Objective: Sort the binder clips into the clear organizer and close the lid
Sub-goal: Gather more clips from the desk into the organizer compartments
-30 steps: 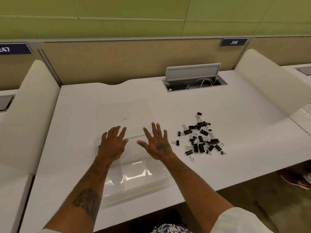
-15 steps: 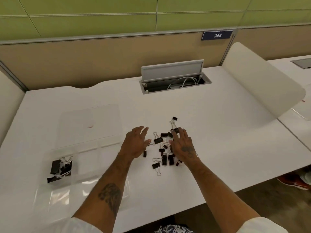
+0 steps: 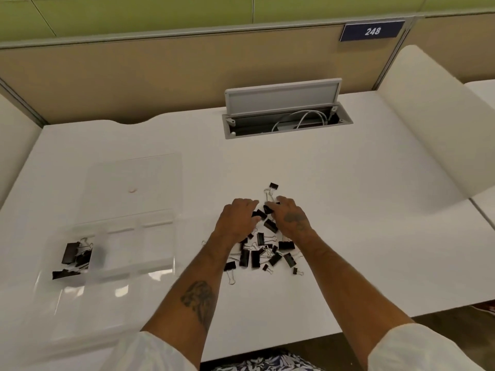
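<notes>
A pile of black binder clips (image 3: 257, 257) lies on the white desk (image 3: 348, 210), just right of centre. Both hands are over the far part of the pile. My left hand (image 3: 237, 220) has its fingers curled onto a clip at its fingertips. My right hand (image 3: 290, 218) pinches another clip beside it. The clear organizer (image 3: 158, 253) sits to the left, its lid (image 3: 150, 180) lying open and flat behind it. Several clips (image 3: 72, 254) are in its leftmost compartment. The other compartments look empty.
A cable hatch (image 3: 284, 121) with a raised grey flap is sunk into the desk behind the pile. Curved white dividers stand at the right (image 3: 428, 124) and left (image 3: 13, 135). The desk's front edge runs close under my forearms.
Both hands have moved from the organizer to the clip pile on its right. Their fingers went from spread flat to curled onto clips.
</notes>
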